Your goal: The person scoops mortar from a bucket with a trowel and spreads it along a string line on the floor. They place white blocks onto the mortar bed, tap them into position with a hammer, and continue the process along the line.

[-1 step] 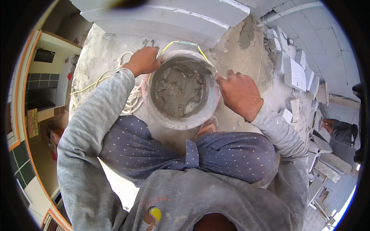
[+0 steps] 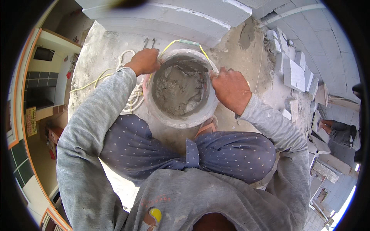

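A mortar-smeared bucket [image 2: 181, 124] stands on the floor in front of my bent knees. Wet grey mortar [image 2: 178, 90] lies inside it, lumpy on the left and smoother at the middle. Its yellow handle, with a green grip tube [image 2: 189, 42], leans over the far side. My left hand [image 2: 144, 61] is closed on the upper left of the rim. On the right side of the rim, close to the handle's end, my right hand [image 2: 232, 87] is closed too. Two thin metal prongs [image 2: 149, 43] show just beyond my left hand; what they belong to is hidden.
Pale rope [image 2: 135, 100] lies coiled left of the bucket. Large light-grey blocks [image 2: 162, 23] form a wall just beyond it. Broken blocks [image 2: 295, 75] are piled along the right. A person [image 2: 339, 133] is at the far right. A drop-off borders the floor's left edge.
My right hand has shifted slightly left and turned on the bucket's rim. My left hand stays at the rim, and the bucket has barely moved.
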A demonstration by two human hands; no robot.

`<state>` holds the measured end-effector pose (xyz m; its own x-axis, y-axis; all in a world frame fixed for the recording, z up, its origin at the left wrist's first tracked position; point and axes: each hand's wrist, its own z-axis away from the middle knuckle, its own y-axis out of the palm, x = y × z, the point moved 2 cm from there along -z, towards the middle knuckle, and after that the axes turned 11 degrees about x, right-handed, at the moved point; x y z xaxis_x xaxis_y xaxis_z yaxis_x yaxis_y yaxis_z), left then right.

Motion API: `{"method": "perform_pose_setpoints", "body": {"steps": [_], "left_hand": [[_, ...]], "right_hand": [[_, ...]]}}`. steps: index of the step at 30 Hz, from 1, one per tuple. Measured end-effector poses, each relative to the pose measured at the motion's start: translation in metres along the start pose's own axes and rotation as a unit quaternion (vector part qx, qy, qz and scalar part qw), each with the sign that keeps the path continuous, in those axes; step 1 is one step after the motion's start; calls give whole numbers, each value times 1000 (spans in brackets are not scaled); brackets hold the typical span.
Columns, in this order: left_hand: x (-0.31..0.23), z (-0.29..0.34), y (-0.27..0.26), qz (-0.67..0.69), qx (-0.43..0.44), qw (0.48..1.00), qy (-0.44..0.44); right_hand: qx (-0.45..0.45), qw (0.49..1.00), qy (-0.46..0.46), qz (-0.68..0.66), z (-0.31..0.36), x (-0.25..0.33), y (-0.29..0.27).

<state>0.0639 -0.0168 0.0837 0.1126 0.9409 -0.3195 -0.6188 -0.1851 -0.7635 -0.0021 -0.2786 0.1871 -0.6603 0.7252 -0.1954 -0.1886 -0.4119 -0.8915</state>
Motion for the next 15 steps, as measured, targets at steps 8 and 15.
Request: {"method": "perform_pose_setpoints", "body": {"steps": [8,15], "left_hand": [[29,4,30,76,13,992,96],[33,-6,39,62,-47,990,115]], "right_hand": [[113,988,-97,-27,10,25,25],[216,970,-104,-36,25,37,15]]}}
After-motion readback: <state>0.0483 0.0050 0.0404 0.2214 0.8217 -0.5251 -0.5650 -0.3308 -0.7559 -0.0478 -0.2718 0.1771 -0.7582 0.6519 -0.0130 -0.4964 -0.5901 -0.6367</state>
